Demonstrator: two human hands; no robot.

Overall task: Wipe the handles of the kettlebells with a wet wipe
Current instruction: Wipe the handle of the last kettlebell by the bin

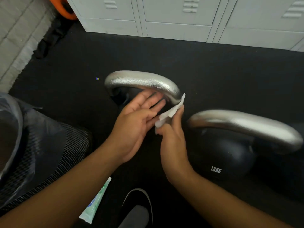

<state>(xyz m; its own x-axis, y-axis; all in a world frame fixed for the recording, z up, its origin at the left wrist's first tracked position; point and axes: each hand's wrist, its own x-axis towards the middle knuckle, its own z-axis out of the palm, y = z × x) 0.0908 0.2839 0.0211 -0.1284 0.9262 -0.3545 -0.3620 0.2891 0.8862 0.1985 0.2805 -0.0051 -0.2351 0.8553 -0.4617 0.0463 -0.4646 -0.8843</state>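
1. The right hand pinches a crumpled white wet wipe in its fingers and holds it against the right end of the far kettlebell handle.
2. The left hand is released, palm up and fingers straight, just under that same handle and beside the wipe; it holds nothing.
3. A second kettlebell handle stands to the right, on a black bell marked 12KG. Both bells sit on the black floor.
4. The wipe is thin, limp and damp, so it should bunch and slip unless wrapped round the bar and pinched firmly.
5. The handles are stiff, silvery metal and look slick when wet; the bells are heavy and should stay put, so no lifting seems needed.
6. A green and white wipe packet lies near the left forearm, a mesh bin with a plastic liner stands at the left, and a shoe is below.
7. Grey lockers line the far edge; nothing blocks either handle.
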